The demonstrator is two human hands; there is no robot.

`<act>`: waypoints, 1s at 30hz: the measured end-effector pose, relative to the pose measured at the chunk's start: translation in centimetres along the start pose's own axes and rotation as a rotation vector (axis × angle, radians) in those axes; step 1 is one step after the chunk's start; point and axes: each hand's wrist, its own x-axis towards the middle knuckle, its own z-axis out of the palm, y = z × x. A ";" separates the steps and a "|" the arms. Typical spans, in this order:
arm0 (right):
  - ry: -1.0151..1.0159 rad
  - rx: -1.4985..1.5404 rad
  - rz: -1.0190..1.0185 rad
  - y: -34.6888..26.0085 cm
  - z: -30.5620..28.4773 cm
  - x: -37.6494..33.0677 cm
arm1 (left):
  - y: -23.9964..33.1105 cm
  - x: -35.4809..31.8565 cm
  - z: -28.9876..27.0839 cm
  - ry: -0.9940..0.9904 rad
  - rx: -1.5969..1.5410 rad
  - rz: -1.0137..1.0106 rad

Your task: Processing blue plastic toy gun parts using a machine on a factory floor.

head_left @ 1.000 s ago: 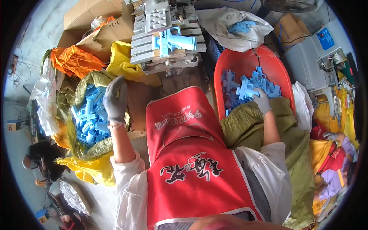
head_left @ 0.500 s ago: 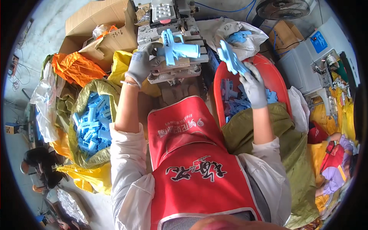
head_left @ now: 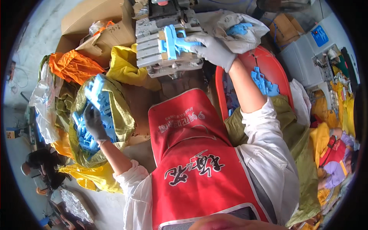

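Observation:
My right hand [head_left: 214, 50], in a grey glove, grips the barrel end of a light-blue plastic toy pistol [head_left: 170, 42]. That pistol lies on the fixture of a metal machine [head_left: 147, 51] in front of me. On the left, my gloved left hand [head_left: 96, 124] is over an olive woven sack [head_left: 124, 107] filled with blue toy pistols [head_left: 87, 134]. Just beyond its fingertips another blue toy pistol [head_left: 96, 92] appears blurred, seemingly loose from the hand. The left fingers look apart, though partly smeared.
A red tub [head_left: 274, 65] at right holds more blue pieces [head_left: 264, 82]. Behind it sits a white sack [head_left: 249, 36] with blue parts. A cardboard box [head_left: 103, 42], orange bag [head_left: 73, 71] and yellow bag [head_left: 126, 67] crowd the far left. Another person [head_left: 337, 157] is at far right.
My left hand has moved from the machine down to the left sack, with a toy pistol leaving it. My right hand has brought its toy pistol from above the tub onto the machine.

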 end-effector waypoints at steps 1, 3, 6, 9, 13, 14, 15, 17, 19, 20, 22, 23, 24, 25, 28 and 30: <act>0.096 -0.161 -0.251 1.3 -0.3 -0.1 | -2.1 0.4 -1.0 0.009 -0.052 0.056; 0.222 -0.181 -0.369 1.7 -1.5 -1.2 | -5.1 0.5 -3.2 0.114 0.038 0.135; 0.212 0.118 -0.002 6.1 -4.6 -4.1 | -5.2 -0.8 -7.1 0.273 0.608 0.125; 0.331 0.087 0.305 15.2 -6.8 -8.6 | -7.3 -0.7 -10.0 0.284 0.720 0.117; 0.275 -0.097 0.565 27.3 -2.4 -14.0 | -6.8 -1.6 -7.6 0.307 1.029 0.265; 0.263 -0.157 0.487 30.5 -0.4 -14.8 | -6.9 -1.6 -6.9 0.269 0.954 0.318; 0.160 -0.294 0.525 31.4 1.0 -15.3 | -4.5 -2.3 -3.9 0.197 0.847 0.252; 0.055 -0.477 0.784 32.7 4.2 -15.0 | -3.5 -2.4 -1.6 0.096 0.561 0.205; 0.049 -0.572 0.888 34.6 5.8 -15.6 | -2.1 -2.4 0.2 -0.033 0.693 0.465; 0.090 -0.644 0.880 37.1 7.0 -16.7 | -0.8 -2.6 1.7 -0.065 0.660 0.386; 0.002 -0.657 0.879 38.5 8.1 -17.2 | 0.6 -2.9 2.4 -0.119 0.684 0.403; -0.007 -0.686 0.869 38.9 8.5 -17.3 | 0.8 -2.9 2.6 -0.120 0.664 0.322; -0.060 -0.687 0.949 39.3 9.0 -17.3 | 1.0 -3.0 2.9 -0.136 0.690 0.355; -0.101 -0.652 0.904 37.6 8.4 -16.4 | 1.5 -3.6 3.0 -0.129 0.689 0.277; -0.118 -0.371 0.795 34.5 6.5 -16.2 | 0.3 -3.7 3.5 -0.117 0.533 0.176; -0.015 -0.375 0.692 34.1 6.3 -16.9 | 0.3 -3.5 4.0 -0.156 0.476 0.196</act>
